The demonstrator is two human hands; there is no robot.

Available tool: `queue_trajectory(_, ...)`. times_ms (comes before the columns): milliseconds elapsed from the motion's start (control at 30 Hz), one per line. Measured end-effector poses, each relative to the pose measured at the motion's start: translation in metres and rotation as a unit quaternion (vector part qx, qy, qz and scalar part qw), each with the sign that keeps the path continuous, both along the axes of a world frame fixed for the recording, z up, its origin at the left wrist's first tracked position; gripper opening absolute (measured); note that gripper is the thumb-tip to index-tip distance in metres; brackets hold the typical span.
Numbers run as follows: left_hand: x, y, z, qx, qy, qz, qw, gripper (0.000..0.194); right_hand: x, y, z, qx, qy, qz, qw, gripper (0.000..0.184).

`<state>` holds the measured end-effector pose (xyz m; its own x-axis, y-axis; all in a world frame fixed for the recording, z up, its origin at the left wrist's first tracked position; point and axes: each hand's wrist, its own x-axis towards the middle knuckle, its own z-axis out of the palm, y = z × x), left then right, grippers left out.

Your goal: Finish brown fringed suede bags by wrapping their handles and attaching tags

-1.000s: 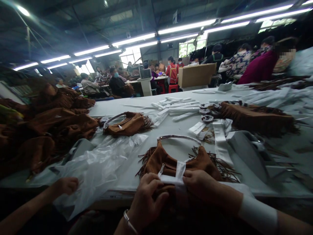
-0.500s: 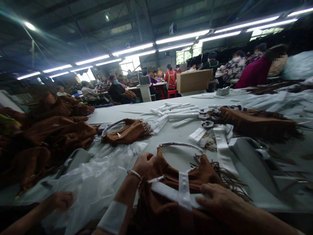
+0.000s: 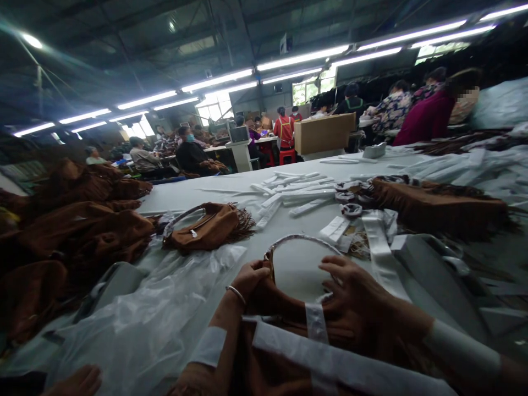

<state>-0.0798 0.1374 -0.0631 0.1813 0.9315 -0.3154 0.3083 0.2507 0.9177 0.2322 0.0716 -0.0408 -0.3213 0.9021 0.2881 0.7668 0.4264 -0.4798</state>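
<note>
A brown suede-like handbag [image 3: 284, 305] lies before me, its slim wrapped handle [image 3: 305, 237] arching up at the top. My left hand [image 3: 252, 278] pinches the bag's upper left corner, where the handle joins. At the handle's right end is my right hand [image 3: 357, 283], fingers apart; it covers that corner of the bag. A strip of clear tape or film [image 3: 317, 324] runs down over the bag's opening. Across the bag's front lies a long flat white strip [image 3: 338, 360], slanting down to the right. The bag's lower part is in shadow.
Another person's hand [image 3: 80, 380] rests by clear plastic film [image 3: 157, 308] at lower left. A second brown bag [image 3: 206, 228] lies beyond, near a brown heap [image 3: 78, 231]. White strips [image 3: 295, 190], a tape dispenser [image 3: 433, 275] and a fringed brown bag [image 3: 441, 206] occupy the table's right.
My right hand has moved up from the bag's front to the handle's right end. The white strip now sticks out farther right. The other person's hand has shifted down and left.
</note>
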Motion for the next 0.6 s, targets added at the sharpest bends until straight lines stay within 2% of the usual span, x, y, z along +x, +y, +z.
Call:
queue_trajectory(67, -0.004, -0.004, 0.003, 0.013, 0.006, -0.002, 1.000, 0.053, 0.016, 0.007, -0.014, 0.007, 0.011, -0.097, 0.995, 0.051)
queue_trajectory(100, -0.006, -0.005, 0.005, 0.021, 0.021, 0.000, 1.000, 0.052, 0.027, 0.007, -0.020, -0.018, 0.014, -0.144, 0.989, 0.059)
queue_trajectory(167, -0.008, -0.006, 0.012, 0.041, 0.072, 0.009, 0.997, 0.045, 0.047, 0.001, -0.030, -0.127, 0.029, -0.204, 0.970, 0.072)
queue_trajectory(233, -0.003, -0.008, 0.025, 0.076, 0.135, 0.033, 0.987, 0.035, 0.061, -0.011, -0.035, -0.247, 0.060, -0.203, 0.946, 0.070)
queue_trajectory(300, 0.013, -0.011, 0.045, 0.162, 0.224, 0.041, 0.960, 0.030, 0.065, -0.026, -0.037, -0.317, 0.108, -0.164, 0.928, 0.056)
queue_trajectory(333, 0.025, -0.014, 0.055, 0.209, 0.262, 0.026, 0.942, 0.031, 0.064, -0.033, -0.036, -0.331, 0.139, -0.147, 0.922, 0.048)
queue_trajectory(400, 0.060, -0.019, 0.074, 0.248, 0.298, -0.067, 0.919, 0.028, 0.058, -0.046, -0.032, -0.344, 0.194, -0.130, 0.909, 0.037)
queue_trajectory(467, 0.102, -0.025, 0.083, 0.176, 0.256, -0.190, 0.931, 0.034, 0.050, -0.057, -0.026, -0.335, 0.224, -0.132, 0.906, 0.032)
queue_trajectory(533, 0.144, -0.029, 0.079, 0.108, 0.231, -0.237, 0.938, 0.046, 0.041, -0.065, -0.019, -0.301, 0.226, -0.131, 0.917, 0.031)
queue_trajectory(600, 0.178, -0.033, 0.067, 0.067, 0.229, -0.225, 0.945, 0.051, 0.034, -0.073, -0.011, -0.254, 0.233, -0.113, 0.932, 0.030)
